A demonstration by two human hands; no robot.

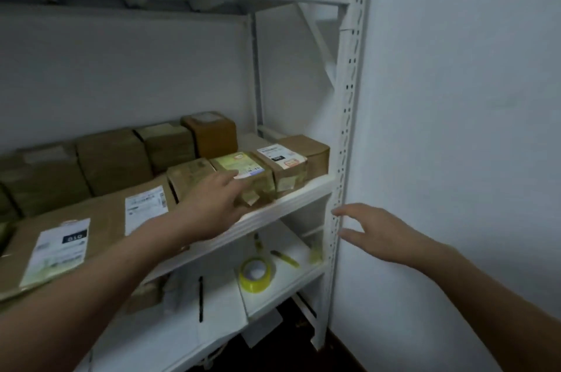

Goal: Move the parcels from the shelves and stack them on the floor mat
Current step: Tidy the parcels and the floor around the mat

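Note:
Several brown cardboard parcels sit on the middle shelf (pixel 306 191) of a white metal rack. My left hand (pixel 212 198) reaches over the shelf's front edge and its fingers touch a small taped parcel with a yellow-green label (pixel 243 169). To the right of that one stands a parcel with a white label (pixel 283 163). A large flat parcel with two white labels (pixel 91 220) lies at the front left. My right hand (pixel 382 235) hovers with fingers spread beside the rack's right upright, holding nothing. The floor mat is out of view.
The lower shelf holds a roll of yellow tape (pixel 255 274), a yellow marker (pixel 283 257), a black pen (pixel 200 298) and a small parcel. The perforated upright (pixel 346 128) stands against a white wall (pixel 455 98) on the right. Dark floor shows below.

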